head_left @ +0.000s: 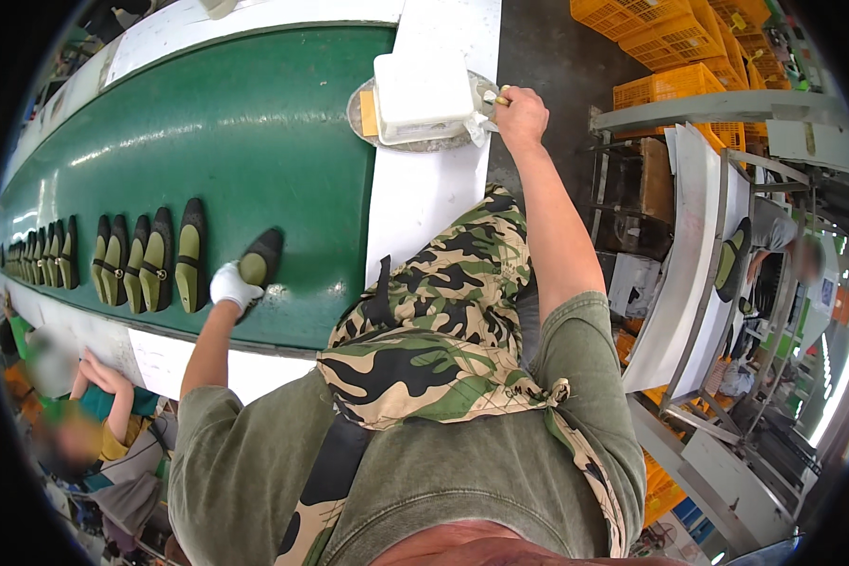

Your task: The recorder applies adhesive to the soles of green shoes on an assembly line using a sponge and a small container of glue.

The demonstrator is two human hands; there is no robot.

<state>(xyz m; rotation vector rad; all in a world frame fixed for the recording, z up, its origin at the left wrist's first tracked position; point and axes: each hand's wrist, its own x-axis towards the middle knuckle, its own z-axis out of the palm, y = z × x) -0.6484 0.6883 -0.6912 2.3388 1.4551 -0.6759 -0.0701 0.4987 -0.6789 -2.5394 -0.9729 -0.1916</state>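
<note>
Presently, left hand: your gloved left hand (238, 287) is closed around the heel half of a dark shoe (266, 247); that grip presumably steadies it and leaves the toe exposed.
Shoe position: over the green counter (255, 160), just in front of you, toe pointing away and leaning right; you cannot be confirmed as having it lifted or resting.
Right hand: your bare right hand (524, 115) is pinched on a small yellowish piece (504, 95), well apart from the left; its kind cannot be told.
Container: a white container (424, 94) stands on an oval tray (357, 117), near your right hand, apparently for easy reach.
White scrap: a crumpled white scrap (480, 128) lies at the container's corner; whether you touch it is unclear.
Shoe row: to your left, a row of shoes (191, 259) stands toes away, seemingly aligned for orderly handling.
</note>
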